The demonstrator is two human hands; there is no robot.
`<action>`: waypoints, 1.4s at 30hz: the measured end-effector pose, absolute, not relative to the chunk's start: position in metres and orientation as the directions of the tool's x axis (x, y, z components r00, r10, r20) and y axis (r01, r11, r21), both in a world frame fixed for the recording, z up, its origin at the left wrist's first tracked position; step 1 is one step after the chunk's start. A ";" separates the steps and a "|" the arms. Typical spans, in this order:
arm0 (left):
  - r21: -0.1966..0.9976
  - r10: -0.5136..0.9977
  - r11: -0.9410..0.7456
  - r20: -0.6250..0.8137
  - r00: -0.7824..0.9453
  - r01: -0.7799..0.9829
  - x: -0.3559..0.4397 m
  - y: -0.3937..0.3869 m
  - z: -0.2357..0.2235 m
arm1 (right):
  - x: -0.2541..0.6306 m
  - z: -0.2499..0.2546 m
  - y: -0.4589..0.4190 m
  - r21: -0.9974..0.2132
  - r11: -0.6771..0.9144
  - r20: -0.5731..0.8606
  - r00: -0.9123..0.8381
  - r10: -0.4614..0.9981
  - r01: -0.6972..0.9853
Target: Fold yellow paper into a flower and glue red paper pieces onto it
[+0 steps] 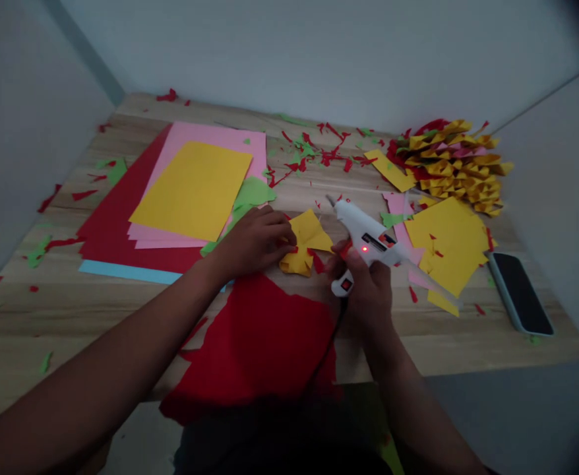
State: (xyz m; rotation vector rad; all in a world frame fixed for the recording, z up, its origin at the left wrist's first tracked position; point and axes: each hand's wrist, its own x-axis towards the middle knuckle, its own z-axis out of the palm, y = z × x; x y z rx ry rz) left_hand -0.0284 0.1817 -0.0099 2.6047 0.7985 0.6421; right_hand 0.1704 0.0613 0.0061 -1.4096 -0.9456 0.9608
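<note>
My right hand point(368, 290) is wrapped round the handle of a white hot glue gun point(363, 227). Its small red light is lit, and its nozzle points up and to the left. A black cord hangs from the handle toward my lap. My left hand point(262, 241) has its fingers closed at the left edge of a creased yellow paper piece point(309, 237), which lies on the table left of the glue gun. Small red paper bits are on or beside this piece. Below both hands, a torn red paper sheet point(274, 336) reaches over the table's front edge.
To the left lie stacked sheets: yellow paper point(195, 191), pink paper point(175, 148), red paper point(116, 218) and blue paper point(126, 270). At the right are a bundle of folded yellow paper point(462, 165), more yellow sheets point(448, 244) and a phone point(521, 293). Scraps litter the wooden table point(96, 330).
</note>
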 end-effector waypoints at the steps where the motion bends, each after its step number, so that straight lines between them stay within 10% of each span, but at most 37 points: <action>1: 0.444 0.600 -0.779 0.319 0.734 0.443 -0.029 0.182 -0.011 | 0.173 0.009 0.054 -0.992 -0.118 -0.098 0.324 0.941 0.041; 12: 0.446 0.638 -0.746 0.269 0.721 0.494 -0.025 0.185 -0.019 | 0.193 0.035 0.038 -0.706 -0.356 -0.283 0.217 0.934 0.612; 42: 0.421 0.622 -0.767 0.302 0.722 0.485 -0.024 0.184 -0.022 | 0.187 0.046 0.049 -0.566 -0.401 -0.406 0.180 0.896 0.721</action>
